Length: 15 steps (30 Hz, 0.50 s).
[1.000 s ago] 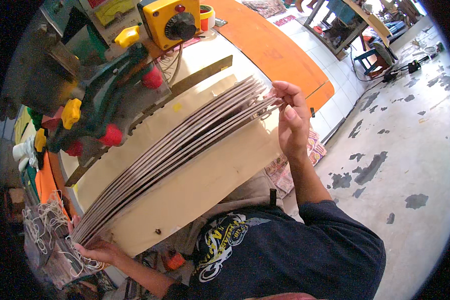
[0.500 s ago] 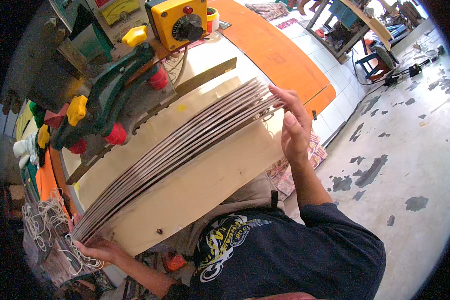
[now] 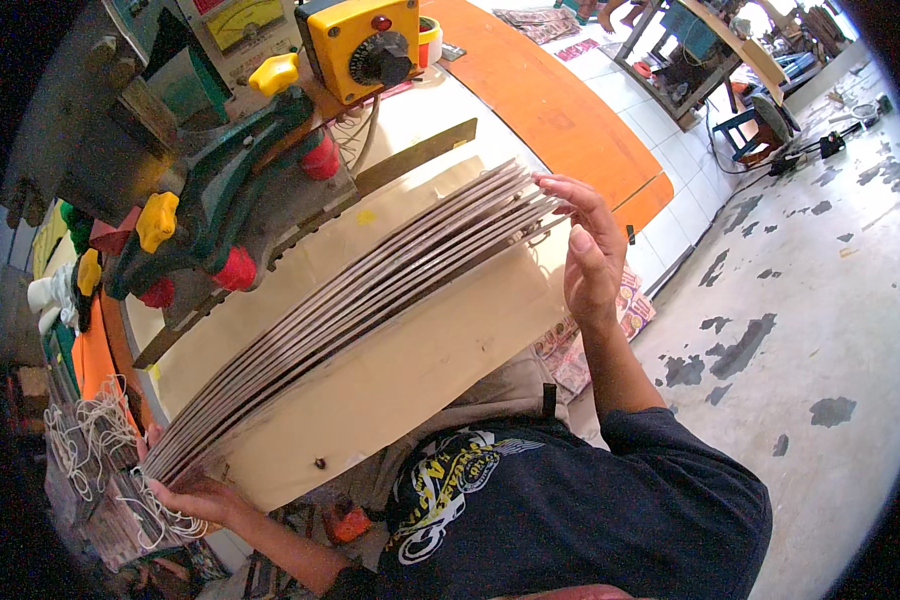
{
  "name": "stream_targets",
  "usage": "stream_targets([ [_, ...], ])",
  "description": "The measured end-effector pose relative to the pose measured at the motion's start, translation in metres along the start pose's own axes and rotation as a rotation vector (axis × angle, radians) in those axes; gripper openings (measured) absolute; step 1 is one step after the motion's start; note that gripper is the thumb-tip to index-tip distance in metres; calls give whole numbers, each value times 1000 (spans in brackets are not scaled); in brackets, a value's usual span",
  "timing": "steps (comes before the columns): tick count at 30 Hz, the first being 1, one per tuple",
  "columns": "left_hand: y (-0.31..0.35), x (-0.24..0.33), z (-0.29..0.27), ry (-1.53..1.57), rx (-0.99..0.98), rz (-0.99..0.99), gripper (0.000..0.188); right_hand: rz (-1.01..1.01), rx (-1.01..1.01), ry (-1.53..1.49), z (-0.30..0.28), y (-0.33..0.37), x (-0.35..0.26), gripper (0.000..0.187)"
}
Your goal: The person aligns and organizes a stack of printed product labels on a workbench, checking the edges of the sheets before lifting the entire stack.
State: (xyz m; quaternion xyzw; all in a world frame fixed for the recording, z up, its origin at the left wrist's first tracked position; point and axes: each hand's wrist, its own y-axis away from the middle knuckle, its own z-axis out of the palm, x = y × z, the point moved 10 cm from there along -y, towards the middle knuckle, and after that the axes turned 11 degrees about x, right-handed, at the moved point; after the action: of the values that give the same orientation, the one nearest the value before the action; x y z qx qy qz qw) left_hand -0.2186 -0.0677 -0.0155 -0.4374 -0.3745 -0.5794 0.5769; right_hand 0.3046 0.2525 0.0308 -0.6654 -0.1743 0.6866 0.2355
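A fanned stack of long, thin grey-white sheets (image 3: pixel 350 310), seen edge-on, stretches slantwise between my two hands above a cream work surface (image 3: pixel 370 410). Their exact kind cannot be made out. At the lower left my left hand (image 3: pixel 195 497) is closed round the near end, thumb on this side and fingers partly hidden behind the stack. My right hand (image 3: pixel 592 250) is at the far right end, its fingers curled over the tips and its thumb raised on the near side. Toward that end the layers spread apart with gaps between them.
Beyond the stack stands a machine with a dark green arm (image 3: pixel 215 190), yellow knobs (image 3: pixel 157 222), red pads (image 3: pixel 235 268) and a yellow dial box (image 3: pixel 360 50). A metal bar (image 3: pixel 415 155) crosses the surface. Tangled white string (image 3: pixel 95 430) lies left; an orange panel (image 3: pixel 550 100) is behind.
The stack and both hands stay almost in place. The fingers of my right hand have shifted very slightly at the sheets' ends, and the whole view has moved a little.
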Motion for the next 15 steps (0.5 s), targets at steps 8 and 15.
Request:
stream_targets([
  [8, 4, 2, 3, -1, 13, -7, 69, 41, 13, -22, 0, 4, 3, 57],
  [15, 1, 1, 1, 7, 14, -11, 69, 213, 49, -167, 7, -2, 12, 67],
])
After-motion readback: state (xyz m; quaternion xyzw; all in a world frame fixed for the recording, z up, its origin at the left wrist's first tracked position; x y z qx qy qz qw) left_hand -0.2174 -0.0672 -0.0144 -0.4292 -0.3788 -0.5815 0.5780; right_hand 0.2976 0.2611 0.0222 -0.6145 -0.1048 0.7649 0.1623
